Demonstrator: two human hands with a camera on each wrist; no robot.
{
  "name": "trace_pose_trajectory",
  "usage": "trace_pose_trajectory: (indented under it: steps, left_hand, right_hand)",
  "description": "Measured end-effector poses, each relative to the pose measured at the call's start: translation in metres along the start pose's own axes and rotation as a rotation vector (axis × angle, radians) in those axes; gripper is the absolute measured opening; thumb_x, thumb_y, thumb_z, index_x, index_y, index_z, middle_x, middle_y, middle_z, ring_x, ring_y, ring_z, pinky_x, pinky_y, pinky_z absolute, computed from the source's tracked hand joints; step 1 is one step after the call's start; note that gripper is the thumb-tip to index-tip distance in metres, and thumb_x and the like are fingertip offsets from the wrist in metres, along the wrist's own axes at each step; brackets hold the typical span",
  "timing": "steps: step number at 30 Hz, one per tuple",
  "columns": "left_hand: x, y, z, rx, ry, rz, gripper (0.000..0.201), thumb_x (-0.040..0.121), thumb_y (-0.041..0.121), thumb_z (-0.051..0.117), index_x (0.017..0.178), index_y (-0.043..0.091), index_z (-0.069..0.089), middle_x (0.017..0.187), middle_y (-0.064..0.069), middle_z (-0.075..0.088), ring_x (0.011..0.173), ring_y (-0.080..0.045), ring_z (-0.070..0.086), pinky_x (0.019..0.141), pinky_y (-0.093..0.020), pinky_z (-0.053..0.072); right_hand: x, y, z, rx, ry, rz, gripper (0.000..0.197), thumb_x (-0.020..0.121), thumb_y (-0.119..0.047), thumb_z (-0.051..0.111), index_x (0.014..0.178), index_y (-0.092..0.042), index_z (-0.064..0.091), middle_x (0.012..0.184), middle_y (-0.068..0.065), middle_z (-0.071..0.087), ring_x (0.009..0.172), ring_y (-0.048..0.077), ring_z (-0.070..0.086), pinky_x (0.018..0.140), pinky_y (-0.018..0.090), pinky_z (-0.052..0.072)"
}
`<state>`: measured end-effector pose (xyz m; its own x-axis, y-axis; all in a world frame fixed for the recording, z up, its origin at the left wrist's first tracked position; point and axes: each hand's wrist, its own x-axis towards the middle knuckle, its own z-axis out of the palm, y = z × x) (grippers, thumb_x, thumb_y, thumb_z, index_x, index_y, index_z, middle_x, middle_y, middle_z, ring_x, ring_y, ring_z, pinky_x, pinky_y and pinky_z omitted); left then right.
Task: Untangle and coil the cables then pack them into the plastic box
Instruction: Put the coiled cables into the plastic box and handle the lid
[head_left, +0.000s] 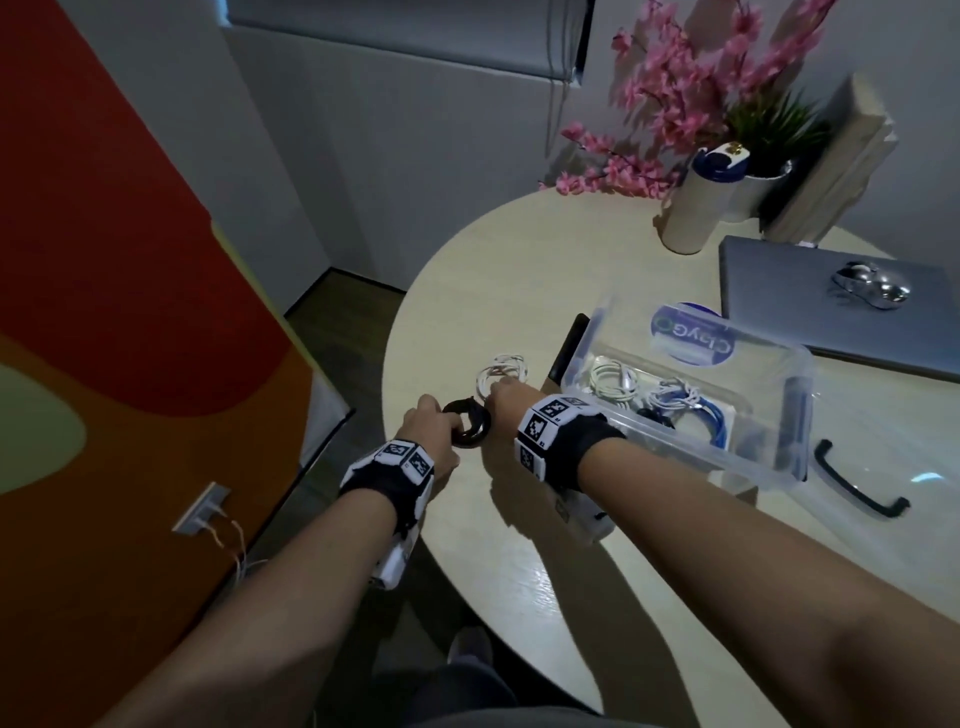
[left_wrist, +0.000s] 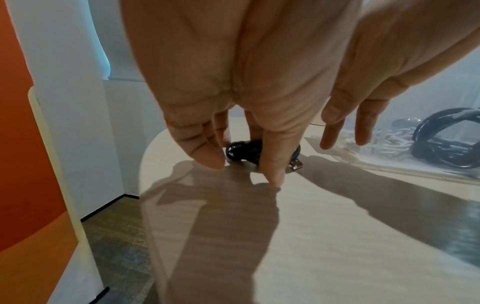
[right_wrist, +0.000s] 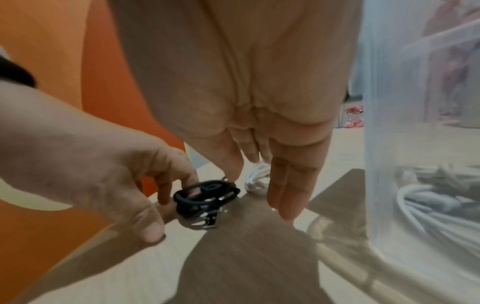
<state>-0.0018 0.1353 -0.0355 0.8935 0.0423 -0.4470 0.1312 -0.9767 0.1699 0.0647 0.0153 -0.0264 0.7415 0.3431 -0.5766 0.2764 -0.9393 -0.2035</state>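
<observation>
While the left hand (head_left: 434, 423) pinches the black coiled cable (head_left: 470, 422) on the tabletop (head_left: 524, 291), keep its loops pressed together; the right hand (head_left: 506, 397), fingers straight, should steady the white coiled cable (head_left: 501, 370).

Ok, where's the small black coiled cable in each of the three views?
Head: black coiled cable at centre, between both hands.
Left wrist: centre, behind the left hand's fingertips.
Right wrist: lower centre, gripped by the left hand.
Shared landmark: the clear plastic box, right of the cable in every view.
</observation>
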Motion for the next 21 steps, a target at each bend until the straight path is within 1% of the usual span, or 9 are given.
trace_pose_trajectory:
  steps: [2, 3, 5, 9, 12, 13, 15, 17, 21]
  left_hand:
    - [0.0, -0.002, -0.001, -0.022, -0.013, -0.016, 0.029, 0.086, 0.016, 0.066, 0.115, 0.013, 0.061, 0.124, -0.012, 0.038, 0.108, -0.033, 0.051, 0.092, -0.034, 0.045]
    - [0.001, -0.004, -0.002, -0.038, -0.026, -0.02, 0.027, 0.086, 0.017, 0.066, 0.112, 0.011, 0.061, 0.123, -0.012, 0.038, 0.105, -0.033, 0.053, 0.09, -0.034, 0.046]
    - [0.002, -0.007, -0.004, -0.085, -0.044, -0.019, 0.029, 0.086, 0.02, 0.067, 0.112, 0.01, 0.061, 0.123, -0.012, 0.038, 0.101, -0.033, 0.055, 0.09, -0.034, 0.046]
    - [0.0, -0.013, -0.011, -0.241, -0.011, -0.014, 0.029, 0.086, 0.023, 0.067, 0.111, 0.009, 0.064, 0.12, -0.015, 0.051, 0.098, -0.032, 0.059, 0.083, -0.031, 0.046]
    - [-0.007, -0.015, -0.022, -0.403, 0.027, -0.036, 0.024, 0.09, 0.024, 0.063, 0.109, 0.011, 0.064, 0.104, -0.009, 0.064, 0.084, -0.021, 0.057, 0.07, -0.023, 0.039]
    - [-0.009, -0.016, -0.025, -0.456, 0.039, -0.04, 0.021, 0.092, 0.024, 0.061, 0.107, 0.01, 0.062, 0.097, -0.008, 0.063, 0.076, -0.015, 0.056, 0.063, -0.023, 0.038]
    - [-0.014, -0.017, -0.032, -0.534, 0.056, -0.042, 0.015, 0.095, 0.024, 0.057, 0.103, 0.011, 0.059, 0.088, -0.003, 0.059, 0.065, -0.003, 0.05, 0.053, -0.018, 0.034]
    - [-0.017, -0.018, -0.044, -0.567, 0.087, -0.043, 0.016, 0.096, 0.026, 0.055, 0.103, 0.012, 0.059, 0.085, -0.002, 0.059, 0.067, -0.006, 0.052, 0.053, -0.019, 0.035]
    - [-0.012, -0.007, -0.079, -0.609, 0.202, 0.019, 0.023, 0.093, 0.031, 0.058, 0.096, 0.008, 0.06, 0.084, -0.008, 0.065, 0.082, -0.027, 0.062, 0.066, -0.032, 0.048]
  right_hand:
    - [0.013, 0.001, 0.004, -0.057, 0.031, 0.027, 0.045, 0.085, -0.02, 0.065, 0.122, 0.0, 0.052, 0.125, 0.016, 0.047, 0.117, 0.032, 0.046, 0.096, 0.04, 0.044]
    - [0.016, -0.001, 0.004, -0.047, 0.011, 0.064, 0.044, 0.086, -0.018, 0.063, 0.125, -0.001, 0.051, 0.129, 0.017, 0.048, 0.12, 0.033, 0.046, 0.097, 0.04, 0.043]
    - [0.014, -0.003, 0.006, -0.027, -0.021, 0.091, 0.039, 0.087, -0.017, 0.061, 0.123, -0.003, 0.054, 0.123, 0.017, 0.054, 0.115, 0.034, 0.053, 0.092, 0.04, 0.046]
    - [0.05, 0.006, 0.031, -0.066, -0.132, 0.108, 0.053, 0.063, -0.023, 0.078, 0.111, -0.008, 0.059, 0.098, 0.013, 0.058, 0.091, 0.029, 0.06, 0.084, 0.045, 0.054]
    - [0.121, 0.029, 0.072, -0.038, -0.165, 0.059, 0.062, 0.074, -0.035, 0.068, 0.131, -0.023, 0.048, 0.136, 0.014, 0.049, 0.112, 0.033, 0.057, 0.092, 0.048, 0.049]
    - [0.116, 0.031, 0.069, -0.027, -0.153, 0.079, 0.044, 0.075, -0.034, 0.067, 0.118, -0.028, 0.057, 0.131, 0.012, 0.054, 0.104, 0.032, 0.06, 0.089, 0.046, 0.051]
    - [0.058, 0.022, 0.041, 0.046, -0.091, 0.081, 0.005, 0.08, -0.022, 0.062, 0.084, -0.02, 0.06, 0.1, 0.01, 0.063, 0.08, 0.027, 0.059, 0.077, 0.033, 0.051]
    - [-0.025, -0.004, -0.005, 0.183, -0.024, 0.009, 0.006, 0.087, -0.014, 0.054, 0.083, -0.011, 0.058, 0.088, 0.009, 0.059, 0.077, 0.024, 0.056, 0.071, 0.029, 0.046]
    - [-0.079, -0.007, -0.047, 0.375, 0.175, -0.075, 0.009, 0.093, -0.018, 0.053, 0.092, -0.009, 0.055, 0.093, 0.009, 0.057, 0.085, 0.022, 0.055, 0.07, 0.028, 0.04]
